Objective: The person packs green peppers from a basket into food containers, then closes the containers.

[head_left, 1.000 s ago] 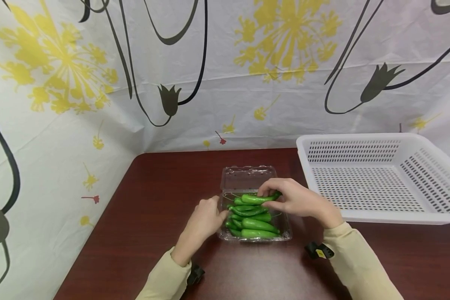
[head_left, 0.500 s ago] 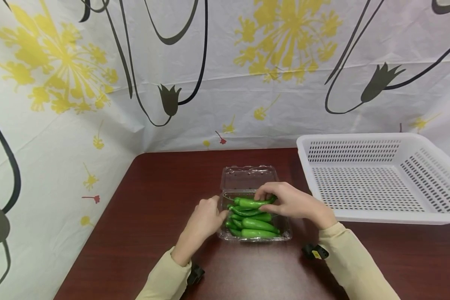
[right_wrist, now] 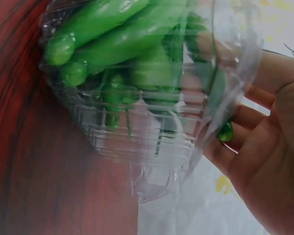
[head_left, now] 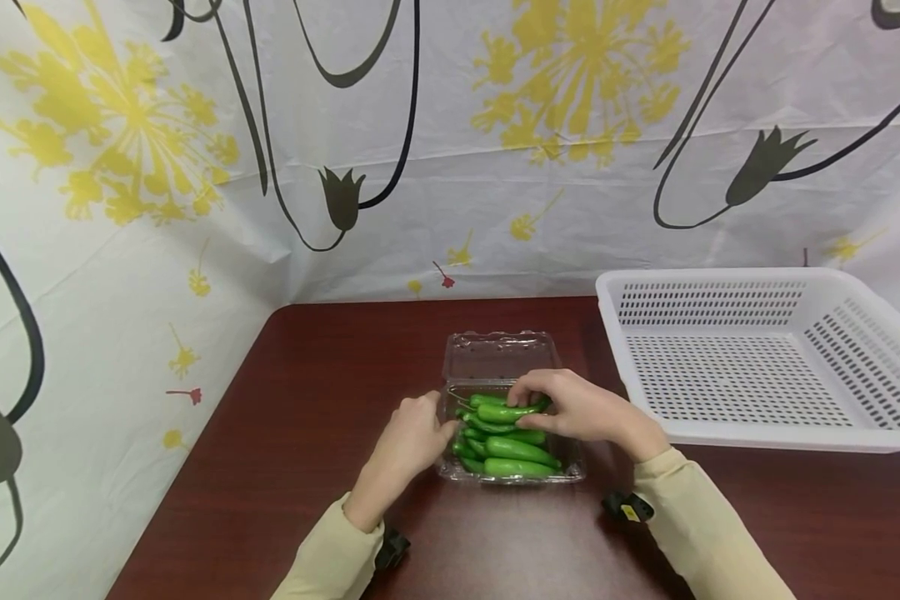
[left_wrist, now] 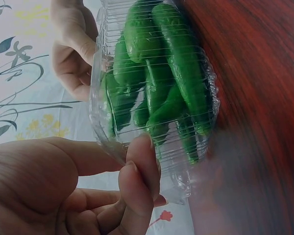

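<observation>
A clear plastic clamshell container (head_left: 572, 458) holds several long green chili peppers (head_left: 517, 450), and its lid (head_left: 498, 358) lies folded back behind it. My left hand (head_left: 411, 440) pinches the container's left wall at the rim; in the left wrist view its fingertips (left_wrist: 143, 159) press against the ribbed plastic. Over the back right of the container, my right hand (head_left: 585, 407) grips one chili pepper (head_left: 498, 413) near its right end, low among the others. That pepper's end (right_wrist: 226, 132) shows between the fingers in the right wrist view.
A large white perforated plastic basket (head_left: 765, 434) stands on the right of the dark red wooden table (head_left: 330, 367), beside my right forearm. A patterned cloth (head_left: 435, 208) hangs behind the table and along its left side. Black wrist cameras (head_left: 627, 506) sit under both sleeves.
My right hand has moved slightly left and toward me, lowering the chili pepper among the others. My left hand stays at the container's wall.
</observation>
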`<state>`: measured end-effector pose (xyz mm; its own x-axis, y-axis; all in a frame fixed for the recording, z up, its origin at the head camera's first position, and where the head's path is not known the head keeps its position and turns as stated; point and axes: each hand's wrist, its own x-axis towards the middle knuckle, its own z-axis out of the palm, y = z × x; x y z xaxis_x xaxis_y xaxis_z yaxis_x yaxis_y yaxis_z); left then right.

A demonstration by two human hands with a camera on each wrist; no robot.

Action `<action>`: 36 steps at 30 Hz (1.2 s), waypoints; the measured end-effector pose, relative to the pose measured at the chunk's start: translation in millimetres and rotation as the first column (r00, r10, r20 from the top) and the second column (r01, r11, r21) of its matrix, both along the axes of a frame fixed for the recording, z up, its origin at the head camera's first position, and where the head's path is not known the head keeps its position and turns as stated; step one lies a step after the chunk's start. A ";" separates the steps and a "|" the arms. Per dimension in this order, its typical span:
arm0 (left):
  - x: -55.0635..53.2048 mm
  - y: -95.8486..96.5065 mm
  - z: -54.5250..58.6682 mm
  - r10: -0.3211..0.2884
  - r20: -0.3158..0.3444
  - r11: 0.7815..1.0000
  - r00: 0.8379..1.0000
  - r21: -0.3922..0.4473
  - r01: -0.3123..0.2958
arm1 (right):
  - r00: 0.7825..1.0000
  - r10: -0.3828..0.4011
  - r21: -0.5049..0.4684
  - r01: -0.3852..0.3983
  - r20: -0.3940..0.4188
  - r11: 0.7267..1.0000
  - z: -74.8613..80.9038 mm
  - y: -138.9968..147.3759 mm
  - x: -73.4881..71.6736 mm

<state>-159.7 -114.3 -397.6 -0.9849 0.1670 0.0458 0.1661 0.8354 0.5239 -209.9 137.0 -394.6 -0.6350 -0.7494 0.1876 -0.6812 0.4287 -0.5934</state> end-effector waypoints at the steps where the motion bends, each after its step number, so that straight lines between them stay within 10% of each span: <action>1: 0.1 0.0 0.2 0.000 -0.001 1.000 1.000 0.000 0.000 | 1.000 0.002 0.004 -0.002 -0.005 1.000 -0.2 -0.4 0.0; 36: 0.6 1.5 1.8 0.024 0.043 1.000 0.999 -0.005 -0.024 | 0.989 0.007 0.040 -0.001 -0.147 0.999 -11.1 -14.3 3.8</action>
<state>-159.1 -112.9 -395.8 -0.9897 0.1433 0.0030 0.1234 0.8414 0.5262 -206.1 122.7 -405.6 -0.5996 -0.7608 0.2483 -0.7615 0.4469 -0.4695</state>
